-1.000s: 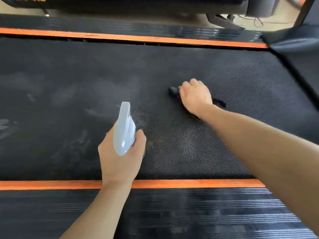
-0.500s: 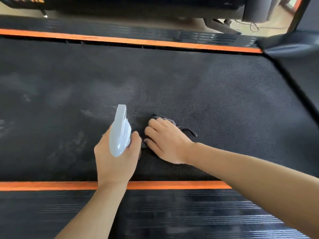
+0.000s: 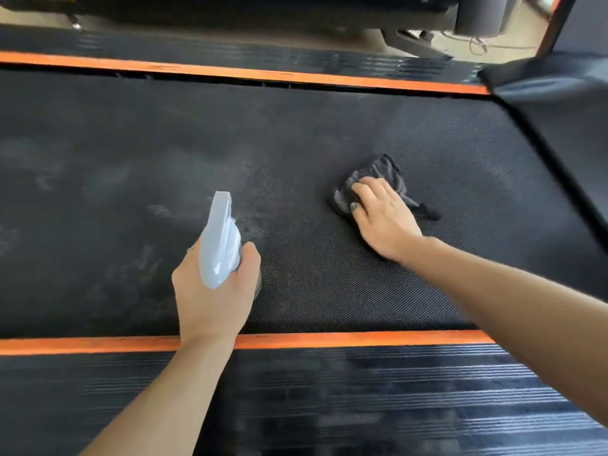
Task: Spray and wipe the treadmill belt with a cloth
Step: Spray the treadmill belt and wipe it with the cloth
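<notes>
- Right, the right hand lies flat on the dark cloth, fingers fairly straight and spread, pressing it down onto the treadmill belt so the whole palm can drive the wipe.
- The cloth sits bunched under the fingers, right of the belt's middle, with a corner trailing out to the right of the hand.
- The left hand is wrapped around a pale spray bottle, thumb round one side, nozzle aimed away from the person towards the belt's left half; I can't tell whether a finger is on the trigger.
- The bottle hangs just above the belt, near the front orange stripe, seemingly parked out of the cloth's way yet ready for another squirt.
- Pale smears and dusty patches show across the left of the belt, so that side looks unwiped as yet.
- The far orange stripe marks the other edge of the belt.
</notes>
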The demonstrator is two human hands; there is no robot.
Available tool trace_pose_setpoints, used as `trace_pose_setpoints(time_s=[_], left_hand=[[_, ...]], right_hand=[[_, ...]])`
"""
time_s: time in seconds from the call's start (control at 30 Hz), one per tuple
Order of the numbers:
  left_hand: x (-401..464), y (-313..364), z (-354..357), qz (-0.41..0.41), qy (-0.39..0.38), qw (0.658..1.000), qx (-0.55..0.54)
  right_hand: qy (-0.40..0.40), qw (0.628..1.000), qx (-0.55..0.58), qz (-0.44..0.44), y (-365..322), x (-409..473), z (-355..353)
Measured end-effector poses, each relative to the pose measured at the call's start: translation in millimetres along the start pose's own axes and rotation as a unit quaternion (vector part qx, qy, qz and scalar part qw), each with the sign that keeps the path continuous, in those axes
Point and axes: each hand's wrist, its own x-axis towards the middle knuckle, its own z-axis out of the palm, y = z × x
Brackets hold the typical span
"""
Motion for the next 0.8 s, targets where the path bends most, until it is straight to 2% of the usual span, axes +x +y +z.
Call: trace_pose_setpoints(time_s=[0.07, 0.13, 0.2, 0.27, 0.33, 0.4, 0.47, 0.53, 0.6, 0.67, 0.73, 0.8], left_hand=[[-0.7, 1.5, 0.0, -0.006, 0.001, 1.000, -0.003], [-1.2, 2.4, 0.0, -0.009, 0.006, 1.000, -0.007], [-3.7, 4.9, 0.1, -0.016, 0.005, 1.000, -0.008], [-4.7, 6.8, -0.1, -0.011, 0.007, 1.000, -0.005], [-5.2, 8.0, 0.1, -0.004, 0.013, 1.000, 0.003], [-5.1, 7.6, 0.9, -0.002, 0.013, 1.000, 0.003], [-3.9, 6.2, 1.3, -0.002, 0.018, 1.000, 0.003], [-3.3, 6.1, 1.3, 0.001, 0.016, 1.000, 0.008], [-3.1, 7.7, 1.2, 0.001, 0.014, 1.000, 0.007], [-2.5, 7.7, 0.7, -0.002, 0.010, 1.000, 0.009], [-2.5, 7.4, 0.6, -0.002, 0.001, 1.000, 0.014], [-3.3, 7.1, -0.1, -0.004, 0.005, 1.000, 0.011]], right_hand=[[-0.036, 0.995, -0.004, -0.094, -16.7, -41.5, -9.4], [-0.117, 0.976, -0.025, -0.180, -30.4, -78.1, -17.6], [-0.169, 0.958, -0.041, -0.227, -19.3, -81.9, -24.8], [-0.183, 0.954, -0.081, -0.222, -1.4, -61.0, -23.6], [-0.153, 0.973, -0.104, -0.138, 21.2, -29.4, -13.5], [-0.101, 0.991, -0.079, 0.045, 43.8, 4.9, -9.5], [-0.090, 0.976, -0.049, 0.190, 53.7, 28.2, -7.2], [-0.107, 0.971, -0.037, 0.212, 41.1, 29.3, -7.3], [-0.115, 0.985, -0.047, 0.120, 19.7, 2.9, -5.2], [-0.135, 0.988, -0.069, -0.030, -10.9, -42.6, -9.0], [-0.166, 0.966, -0.083, -0.182, -39.7, -83.5, -14.3], [-0.226, 0.944, -0.060, -0.232, -47.6, -99.2, -21.3]])
